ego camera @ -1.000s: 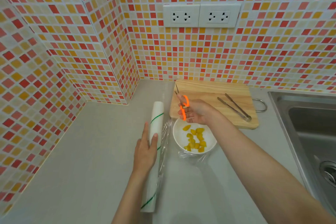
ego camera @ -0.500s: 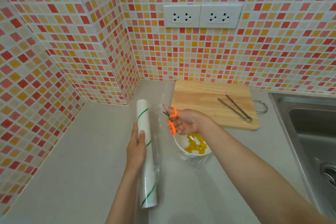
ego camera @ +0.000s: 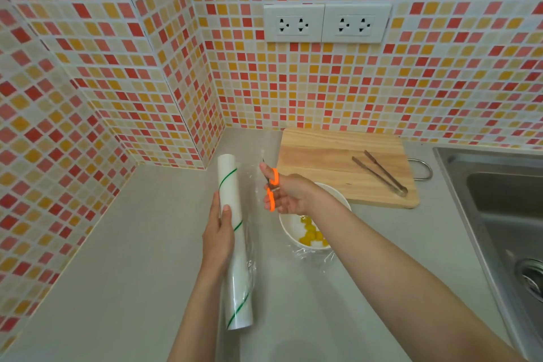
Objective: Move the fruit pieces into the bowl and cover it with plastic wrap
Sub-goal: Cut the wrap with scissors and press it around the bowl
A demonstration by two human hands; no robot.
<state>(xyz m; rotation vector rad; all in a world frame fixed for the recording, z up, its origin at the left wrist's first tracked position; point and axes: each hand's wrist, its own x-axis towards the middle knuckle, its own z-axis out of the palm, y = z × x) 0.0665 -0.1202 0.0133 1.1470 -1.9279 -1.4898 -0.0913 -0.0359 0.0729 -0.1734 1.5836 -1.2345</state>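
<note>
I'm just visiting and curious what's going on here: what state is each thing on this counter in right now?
Left hand: gripping the wrap roll.
Wrap roll: partly unrolled, film stretched toward the bowl.
Right hand: holding the scissors at the film.
Scissors: orange handles, blades mostly hidden.
Bowl: holds yellow fruit pieces, film draped over it.
Cutting board: bare of fruit.
Tongs: lying on the board.

White roll with green stripes, orange-handled scissors, yellow fruit — red-orange-yellow mosaic wall.

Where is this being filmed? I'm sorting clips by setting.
Most likely a home kitchen counter: a steel sink at the right, a wooden cutting board with tongs, and a mosaic-tiled wall with outlets.
</note>
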